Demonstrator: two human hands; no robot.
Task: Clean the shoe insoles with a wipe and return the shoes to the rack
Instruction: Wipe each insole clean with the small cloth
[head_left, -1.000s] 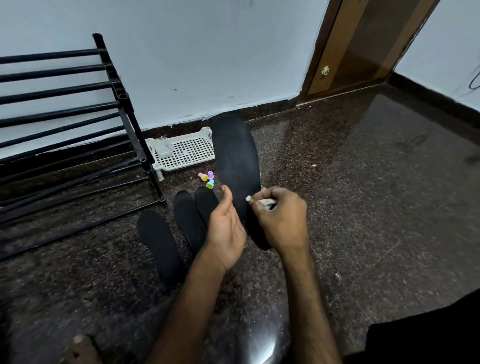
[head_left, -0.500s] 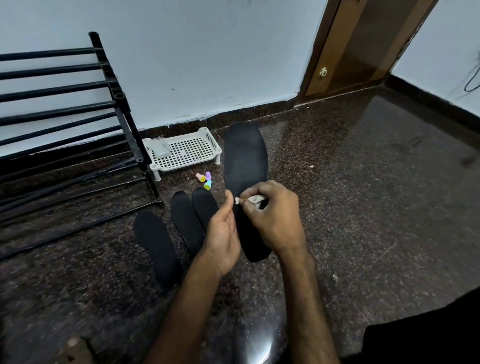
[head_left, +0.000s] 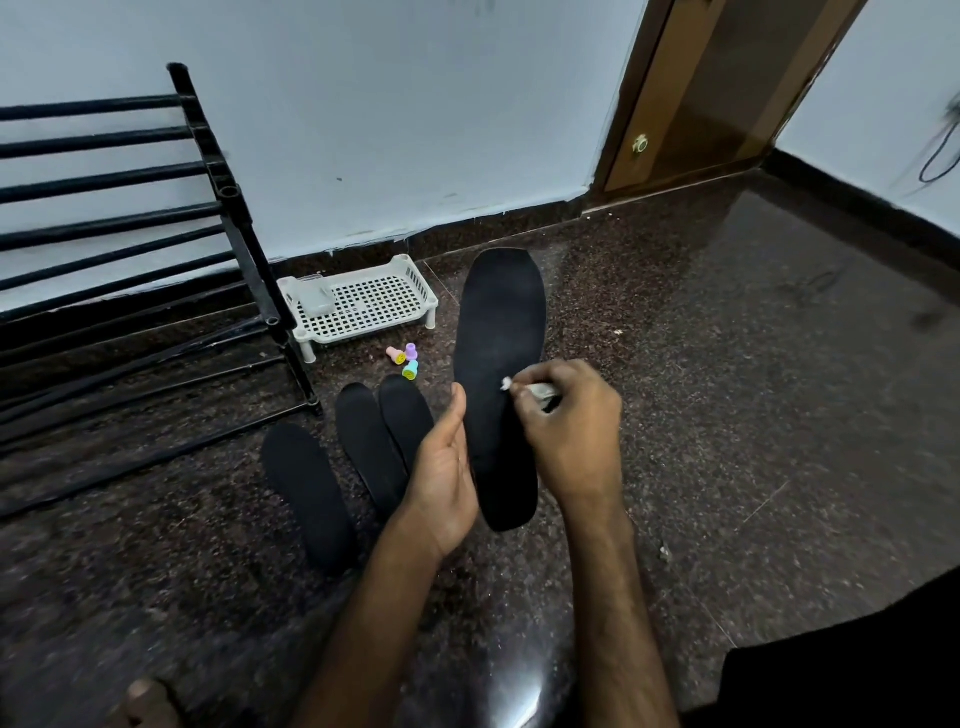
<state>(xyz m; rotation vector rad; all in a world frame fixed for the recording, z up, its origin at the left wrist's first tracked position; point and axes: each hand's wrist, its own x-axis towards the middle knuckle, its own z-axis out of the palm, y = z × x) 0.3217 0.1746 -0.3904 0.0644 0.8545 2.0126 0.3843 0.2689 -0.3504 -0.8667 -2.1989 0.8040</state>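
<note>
Insole (head_left: 498, 353) held up off floor (head_left: 727, 415), long axis running away w/ toe twd wall (head_left: 389, 130); L hand (head_left: 444, 467) grip clamped on its near-left edge, R hand (head_left: 571, 431) grip pinching wipe (head_left: 540, 391) at mid-length, so next stroke prob. runs lengthwise.

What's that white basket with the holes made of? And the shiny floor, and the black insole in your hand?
The white basket looks like matt moulded plastic: a neat grid of holes. The floor looks like polished speckled stone, maybe granite: it mirrors light. The insole looks like soft foam or fabric, matt black without shine; which one, I can't tell.
</note>
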